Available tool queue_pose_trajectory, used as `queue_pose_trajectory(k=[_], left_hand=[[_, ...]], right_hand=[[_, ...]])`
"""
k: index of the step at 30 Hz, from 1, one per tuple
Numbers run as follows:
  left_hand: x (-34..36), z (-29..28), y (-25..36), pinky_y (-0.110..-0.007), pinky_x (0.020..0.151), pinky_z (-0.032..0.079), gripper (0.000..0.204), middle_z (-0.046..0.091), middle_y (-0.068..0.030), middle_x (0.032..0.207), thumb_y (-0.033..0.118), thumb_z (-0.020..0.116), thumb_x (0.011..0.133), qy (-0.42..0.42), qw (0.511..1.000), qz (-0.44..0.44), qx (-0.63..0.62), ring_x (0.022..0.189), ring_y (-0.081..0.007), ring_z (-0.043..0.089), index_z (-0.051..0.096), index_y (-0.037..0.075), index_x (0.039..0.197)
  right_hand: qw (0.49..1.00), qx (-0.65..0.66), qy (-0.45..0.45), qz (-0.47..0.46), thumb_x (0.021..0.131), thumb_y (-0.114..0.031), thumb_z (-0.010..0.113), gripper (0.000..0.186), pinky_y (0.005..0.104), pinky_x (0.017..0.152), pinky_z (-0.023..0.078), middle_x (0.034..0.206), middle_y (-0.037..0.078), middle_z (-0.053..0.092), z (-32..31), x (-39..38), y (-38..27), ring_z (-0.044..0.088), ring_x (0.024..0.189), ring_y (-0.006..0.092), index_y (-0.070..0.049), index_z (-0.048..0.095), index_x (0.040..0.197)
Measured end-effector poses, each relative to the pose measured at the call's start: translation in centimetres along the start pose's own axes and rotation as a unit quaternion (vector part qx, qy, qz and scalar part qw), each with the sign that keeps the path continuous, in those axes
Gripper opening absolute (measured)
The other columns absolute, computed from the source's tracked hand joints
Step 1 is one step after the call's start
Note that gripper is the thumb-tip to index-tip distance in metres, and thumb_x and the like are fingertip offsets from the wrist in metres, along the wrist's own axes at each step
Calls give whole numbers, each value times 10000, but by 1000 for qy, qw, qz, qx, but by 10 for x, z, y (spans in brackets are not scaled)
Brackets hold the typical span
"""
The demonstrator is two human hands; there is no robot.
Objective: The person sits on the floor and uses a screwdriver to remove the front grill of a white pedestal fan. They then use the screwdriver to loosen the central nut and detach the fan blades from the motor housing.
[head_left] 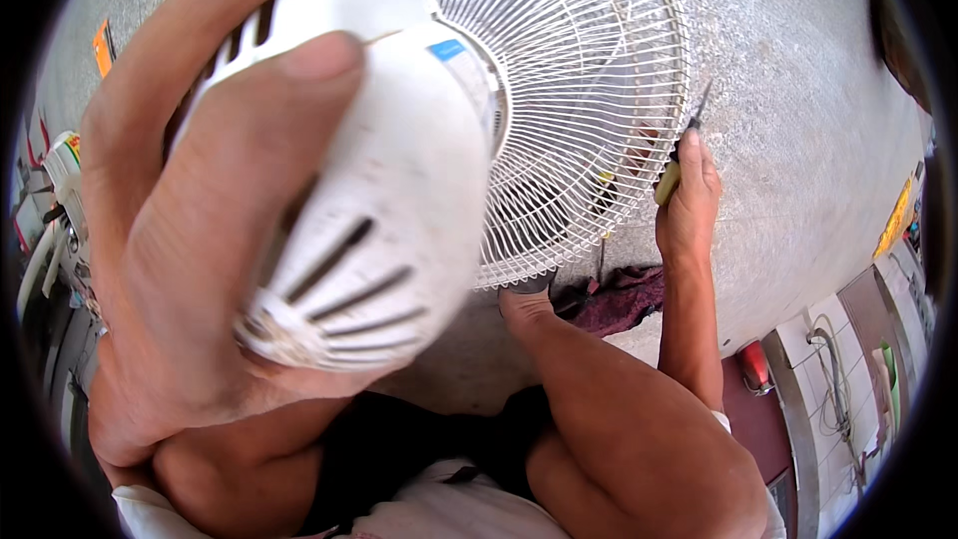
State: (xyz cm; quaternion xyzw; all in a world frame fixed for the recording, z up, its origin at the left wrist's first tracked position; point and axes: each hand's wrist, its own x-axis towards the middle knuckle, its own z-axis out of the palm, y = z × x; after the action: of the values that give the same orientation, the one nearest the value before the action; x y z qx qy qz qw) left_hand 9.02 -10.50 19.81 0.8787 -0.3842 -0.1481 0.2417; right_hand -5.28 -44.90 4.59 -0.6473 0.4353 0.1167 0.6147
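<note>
A white plastic fan motor housing (389,170) with dark vent slots and a small blue label fills the middle left, held up close to the camera. My left hand (215,230) is wrapped round it, slightly blurred. A white wire fan grille (569,70) sits at the housing's front, behind it in this view. At the grille's right edge, my right hand (689,200) grips a screwdriver (667,178) with a black and yellowish handle, its thin shaft pointing up.
Below are my bare legs and foot, with a dark maroon cloth (629,309) on the speckled floor (788,140). Assorted items (60,200) crowd the far left. At the lower right lie a red object (753,364) and a tiled ledge (823,399) with cords.
</note>
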Motion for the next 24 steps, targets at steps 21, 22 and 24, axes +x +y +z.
queue_pose_trajectory(k=[21, 22, 24], left_hand=[[5, -1, 22, -565, 1048, 483, 1182, 379, -335, 1500, 583, 932, 637, -22, 997, 16, 67, 1346, -468, 484, 371, 49, 1530], [4, 0, 23, -566, 1045, 482, 1179, 380, -334, 1500, 587, 929, 639, -15, 997, 6, 78, 1347, -467, 481, 372, 51, 1529], [2, -1, 23, -570, 1044, 480, 1177, 379, -335, 1498, 595, 921, 648, -24, 996, -1, 90, 1352, -468, 471, 368, 46, 1530]], right_hand=[[997, 8, 31, -67, 1091, -419, 498, 447, 263, 835, 486, 997, 52, 663, 17, 0, -2, 590, 921, 101, 7, 632, 1107], [997, 1, 37, -68, 1091, -420, 497, 446, 264, 829, 486, 988, 50, 662, 18, -1, -3, 587, 910, 99, 4, 633, 1094], [997, 27, 35, -61, 1092, -418, 499, 438, 267, 819, 487, 973, 47, 661, 19, -4, -4, 584, 887, 99, -2, 635, 1080]])
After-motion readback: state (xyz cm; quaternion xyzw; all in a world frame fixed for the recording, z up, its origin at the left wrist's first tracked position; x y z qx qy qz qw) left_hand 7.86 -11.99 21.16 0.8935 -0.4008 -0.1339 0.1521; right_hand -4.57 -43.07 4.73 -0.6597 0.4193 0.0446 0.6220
